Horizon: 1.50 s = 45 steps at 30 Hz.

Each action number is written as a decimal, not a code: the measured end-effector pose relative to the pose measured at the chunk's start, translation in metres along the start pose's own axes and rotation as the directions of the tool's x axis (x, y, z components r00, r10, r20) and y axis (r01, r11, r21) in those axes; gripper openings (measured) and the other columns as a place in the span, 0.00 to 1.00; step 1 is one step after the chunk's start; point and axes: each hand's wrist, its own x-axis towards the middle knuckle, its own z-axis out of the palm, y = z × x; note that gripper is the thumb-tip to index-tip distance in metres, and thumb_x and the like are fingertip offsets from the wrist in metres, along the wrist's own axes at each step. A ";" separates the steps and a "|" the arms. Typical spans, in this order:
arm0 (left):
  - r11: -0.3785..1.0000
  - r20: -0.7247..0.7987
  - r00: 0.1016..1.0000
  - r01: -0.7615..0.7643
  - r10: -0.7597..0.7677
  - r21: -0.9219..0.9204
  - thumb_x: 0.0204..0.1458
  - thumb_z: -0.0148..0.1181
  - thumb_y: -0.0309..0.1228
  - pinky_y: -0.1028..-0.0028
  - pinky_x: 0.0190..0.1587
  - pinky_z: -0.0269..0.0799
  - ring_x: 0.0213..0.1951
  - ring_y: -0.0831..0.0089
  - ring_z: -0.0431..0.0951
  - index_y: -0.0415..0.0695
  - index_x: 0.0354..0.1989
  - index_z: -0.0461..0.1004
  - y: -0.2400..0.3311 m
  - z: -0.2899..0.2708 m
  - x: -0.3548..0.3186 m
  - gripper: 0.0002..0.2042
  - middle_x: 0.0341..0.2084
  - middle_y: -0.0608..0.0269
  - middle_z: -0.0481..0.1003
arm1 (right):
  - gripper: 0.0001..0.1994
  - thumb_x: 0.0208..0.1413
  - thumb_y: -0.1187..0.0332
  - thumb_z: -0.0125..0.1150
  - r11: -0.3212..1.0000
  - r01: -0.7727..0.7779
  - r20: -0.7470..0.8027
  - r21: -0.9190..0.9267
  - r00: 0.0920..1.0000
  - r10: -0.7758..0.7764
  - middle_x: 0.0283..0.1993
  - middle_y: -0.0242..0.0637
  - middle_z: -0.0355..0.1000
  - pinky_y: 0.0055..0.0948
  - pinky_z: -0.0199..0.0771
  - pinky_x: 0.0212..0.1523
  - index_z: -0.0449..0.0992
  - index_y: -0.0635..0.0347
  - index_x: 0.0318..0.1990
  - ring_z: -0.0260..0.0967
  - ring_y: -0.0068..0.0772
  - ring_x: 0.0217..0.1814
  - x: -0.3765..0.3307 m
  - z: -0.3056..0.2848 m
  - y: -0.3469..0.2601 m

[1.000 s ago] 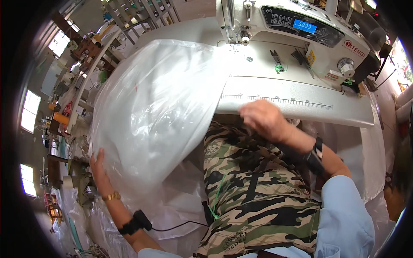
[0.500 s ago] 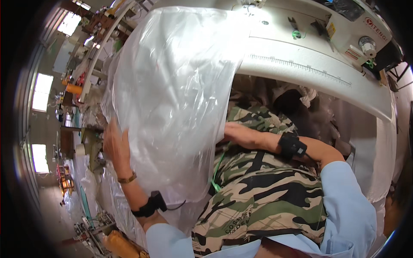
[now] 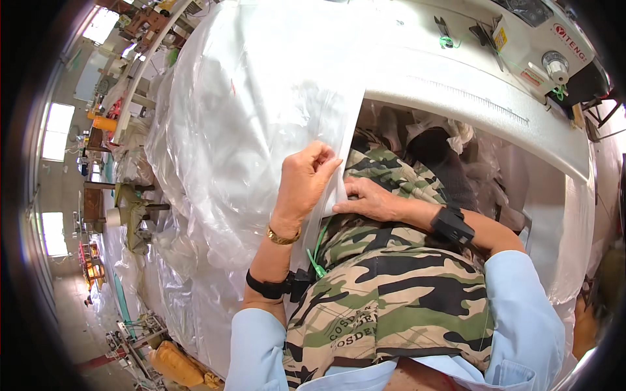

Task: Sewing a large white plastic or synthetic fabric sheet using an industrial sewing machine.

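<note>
A large translucent plastic sheet (image 3: 241, 124) is draped over the work table and hangs down on my left side. My left hand (image 3: 305, 182), palm turned inward, has its thumb and fingers pinched together at the sheet's right edge. Just below and to the right, my right hand (image 3: 370, 199) grips the same edge, which looks folded into a narrow strip there. Part of the right fingers is hidden by the plastic. A green cord (image 3: 319, 251) hangs between my left forearm and my camouflage apron (image 3: 404, 280).
A white sewing table (image 3: 482, 88) with a printed ruler curves across the upper right. On it lie thread snips (image 3: 444, 29) with green thread, near a machine with a round knob (image 3: 556, 65). An orange-brown bundle (image 3: 176, 365) sits at lower left, beyond more crumpled plastic.
My left hand has moved right from the sheet's left side to its right edge. My right hand has come out from under the plastic, and the edge now shows folded.
</note>
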 end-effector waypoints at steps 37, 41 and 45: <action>0.824 0.068 0.931 -0.351 0.360 0.444 0.48 0.50 0.18 0.66 0.30 0.73 0.27 0.59 0.78 0.31 0.57 0.69 0.059 -0.001 -0.054 0.24 0.38 0.50 0.75 | 0.04 0.53 0.78 0.54 0.151 0.116 0.033 -0.982 0.884 -0.466 0.38 0.35 0.72 0.39 0.75 0.36 0.71 0.58 0.36 0.75 0.46 0.36 0.083 -0.202 -0.115; 0.832 0.088 0.947 -0.314 0.310 0.458 0.48 0.50 0.18 0.66 0.29 0.73 0.26 0.58 0.77 0.29 0.59 0.66 0.051 -0.001 -0.056 0.25 0.39 0.48 0.72 | 0.03 0.55 0.75 0.55 0.149 0.125 0.049 -0.981 0.899 -0.436 0.36 0.37 0.72 0.39 0.75 0.35 0.72 0.59 0.37 0.74 0.45 0.34 0.087 -0.206 -0.119; 0.843 0.056 0.953 -0.290 0.298 0.453 0.48 0.50 0.17 0.65 0.30 0.72 0.26 0.56 0.75 0.28 0.60 0.66 0.033 0.007 -0.057 0.26 0.37 0.49 0.71 | 0.04 0.56 0.73 0.56 0.179 0.092 0.008 -0.979 0.906 -0.422 0.38 0.37 0.72 0.38 0.75 0.35 0.73 0.58 0.39 0.74 0.44 0.34 0.090 -0.207 -0.118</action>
